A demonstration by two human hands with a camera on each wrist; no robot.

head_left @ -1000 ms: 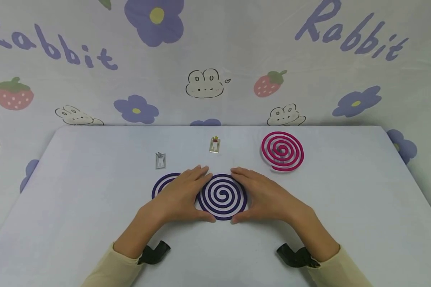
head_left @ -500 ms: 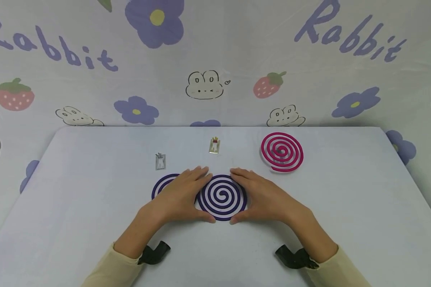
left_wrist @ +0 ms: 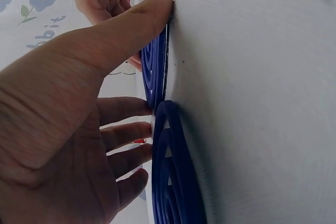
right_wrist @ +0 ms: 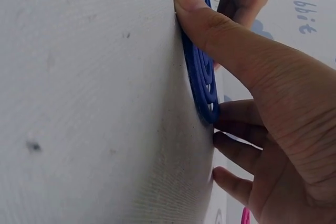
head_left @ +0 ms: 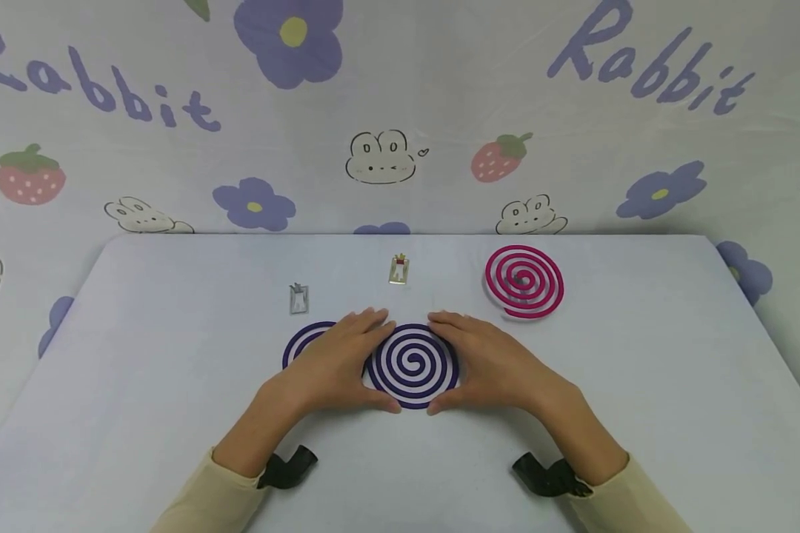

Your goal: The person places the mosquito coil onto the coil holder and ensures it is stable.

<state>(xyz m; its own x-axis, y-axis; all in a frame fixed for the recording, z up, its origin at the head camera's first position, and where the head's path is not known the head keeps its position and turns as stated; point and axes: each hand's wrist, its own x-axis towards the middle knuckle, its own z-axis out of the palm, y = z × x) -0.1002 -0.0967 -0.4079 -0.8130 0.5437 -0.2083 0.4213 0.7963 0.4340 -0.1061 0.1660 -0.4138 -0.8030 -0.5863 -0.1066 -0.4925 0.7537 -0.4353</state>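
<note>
A dark blue mosquito coil [head_left: 413, 361] lies flat at the front middle of the table, between my two hands. My left hand [head_left: 336, 363] holds its left rim, with the thumb at the near edge and the fingertips at the far edge. On the right rim, my right hand [head_left: 496, 364] grips it the same way. A second blue mosquito coil [left_wrist: 170, 171] lies beside the first; in the head view my left hand hides most of it. The right wrist view shows my right thumb [right_wrist: 210, 22] pressed on the held coil's rim.
A pink mosquito coil [head_left: 524, 281] sits raised on a small stand at the back right. Two small metal coil stands lie behind the hands, a silver one [head_left: 298, 299] and a gold one [head_left: 399, 269]. A patterned cloth [head_left: 400, 96] hangs behind the white table [head_left: 173, 333].
</note>
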